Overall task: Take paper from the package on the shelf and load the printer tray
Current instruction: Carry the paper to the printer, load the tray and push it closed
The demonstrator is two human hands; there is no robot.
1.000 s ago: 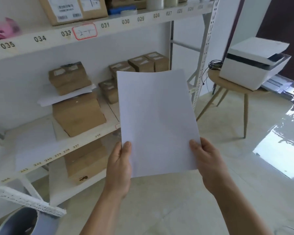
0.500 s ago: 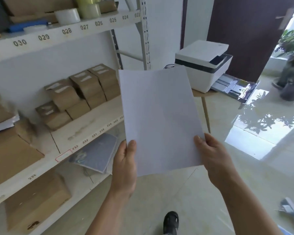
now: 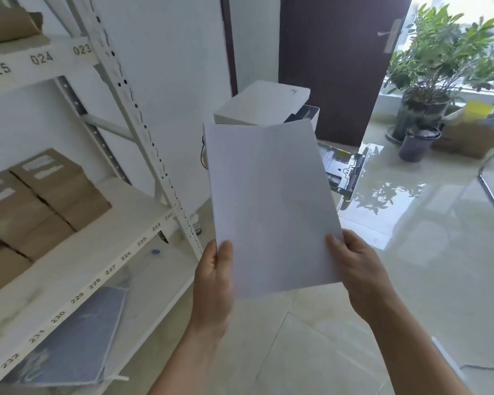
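Observation:
I hold a stack of white paper upright in front of me with both hands. My left hand grips its lower left corner, and my right hand grips the lower right corner. Behind the paper stands the white printer, its lower part hidden by the sheets. The printer's tray is pulled out to the right of the paper, its inside visible. The paper package is out of view.
A white metal shelf with numbered edges runs along the left, holding brown cardboard boxes. A grey folder lies on its lower level. A dark door, potted plants and a chair leg stand ahead and right on glossy tile.
The view has swung right along the shelf, away from the boxes. The printer and its open tray are now closer and directly behind the paper. Both hands keep their grip.

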